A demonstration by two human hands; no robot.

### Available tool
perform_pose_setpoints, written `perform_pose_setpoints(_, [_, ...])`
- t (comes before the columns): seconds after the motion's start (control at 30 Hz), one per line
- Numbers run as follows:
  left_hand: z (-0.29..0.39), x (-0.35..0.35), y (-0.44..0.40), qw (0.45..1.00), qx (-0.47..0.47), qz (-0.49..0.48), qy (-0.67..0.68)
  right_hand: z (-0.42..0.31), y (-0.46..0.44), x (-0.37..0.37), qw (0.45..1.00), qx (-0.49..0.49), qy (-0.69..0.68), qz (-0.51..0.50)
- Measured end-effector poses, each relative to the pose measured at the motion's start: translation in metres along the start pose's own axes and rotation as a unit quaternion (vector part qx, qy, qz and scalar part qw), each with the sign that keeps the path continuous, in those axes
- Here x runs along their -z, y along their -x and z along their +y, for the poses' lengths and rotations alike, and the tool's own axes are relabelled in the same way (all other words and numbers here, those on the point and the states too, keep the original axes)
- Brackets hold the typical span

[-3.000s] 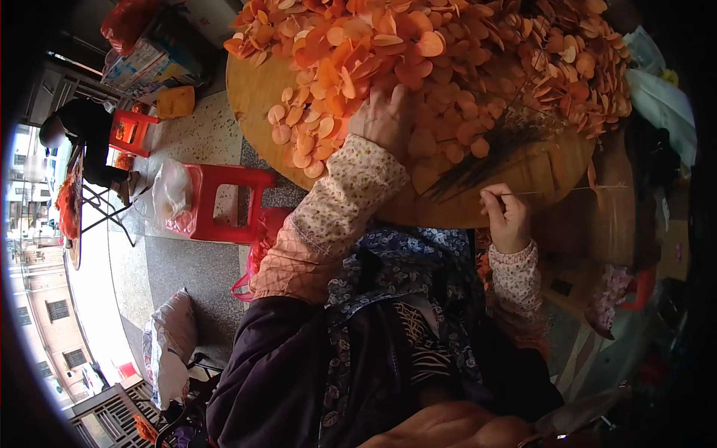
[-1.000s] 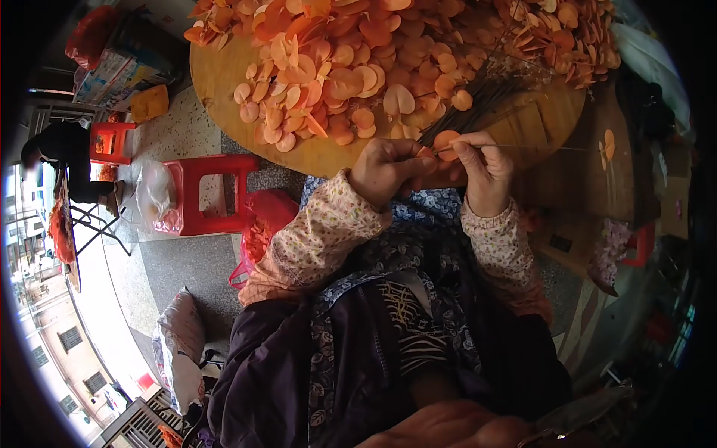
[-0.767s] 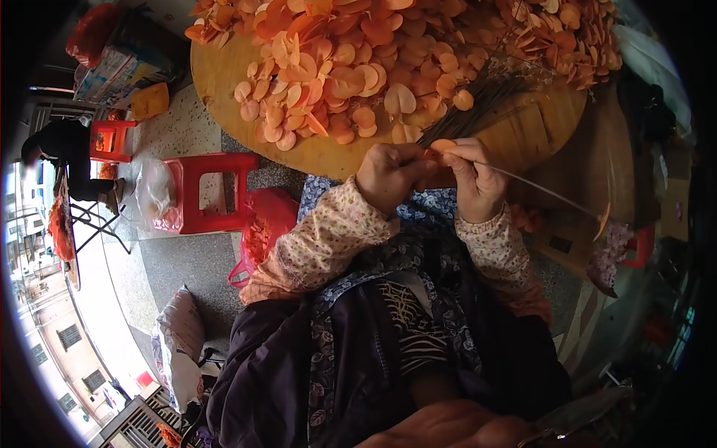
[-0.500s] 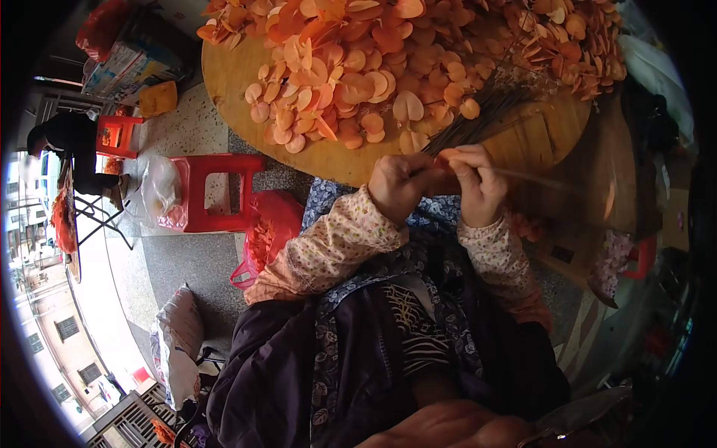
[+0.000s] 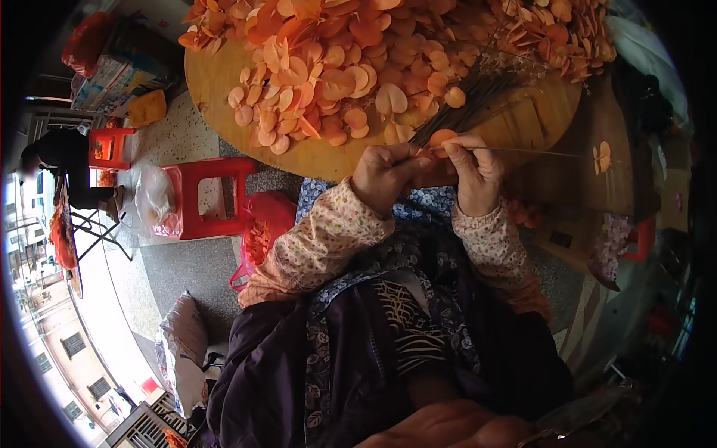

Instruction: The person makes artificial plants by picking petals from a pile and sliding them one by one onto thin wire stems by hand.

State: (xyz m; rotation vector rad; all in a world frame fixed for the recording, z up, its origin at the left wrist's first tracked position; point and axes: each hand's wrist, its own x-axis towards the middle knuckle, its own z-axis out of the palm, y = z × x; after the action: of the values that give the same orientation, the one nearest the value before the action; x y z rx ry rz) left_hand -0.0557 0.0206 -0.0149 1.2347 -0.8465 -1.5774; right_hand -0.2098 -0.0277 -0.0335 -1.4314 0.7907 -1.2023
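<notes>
My left hand (image 5: pixel 385 178) is closed in a pinch at the near edge of the round table, on what looks like an orange artificial leaf (image 5: pixel 442 139). Close beside it, my right hand (image 5: pixel 478 175) pinches a thin stem (image 5: pixel 534 151) at the same leaf. The stem runs out to the right, with a small pair of orange leaves (image 5: pixel 602 157) near its far end. Fingers hide the exact joint between leaf and stem. Just beyond my hands lies a bundle of dark thin stems (image 5: pixel 474 112) from the leaf pile.
Heaped orange leaf sprays (image 5: pixel 328 67) cover much of the wooden table (image 5: pixel 216 97). To the left stand a red stool (image 5: pixel 190 198) and a red bag (image 5: pixel 265 224) with orange pieces. A person (image 5: pixel 71 164) sits farther left. Pinkish flowers (image 5: pixel 612 243) are at the right.
Blurred before, the stem and the leaves at its far end now show sharply. The orange leaf between my fingers is more exposed. The whole view has shifted slightly.
</notes>
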Motion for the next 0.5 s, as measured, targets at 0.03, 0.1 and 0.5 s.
perform_pose_setpoints(0.03, [0.001, -0.001, 0.001, 1.0, 0.005, 0.006, 0.003, -0.002, 0.0, -0.001, 0.999, 0.029, 0.026, -0.001])
perform_pose_setpoints(0.1, [0.001, -0.003, 0.001, 1.0, 0.009, 0.012, 0.007, -0.002, 0.0, -0.003, 0.997, 0.057, 0.052, -0.003])
perform_pose_setpoints(0.5, [-0.004, 0.001, 0.004, 0.976, -0.14, -0.005, -0.166, -0.005, -0.003, 0.003, 0.985, 0.119, 0.126, -0.01])
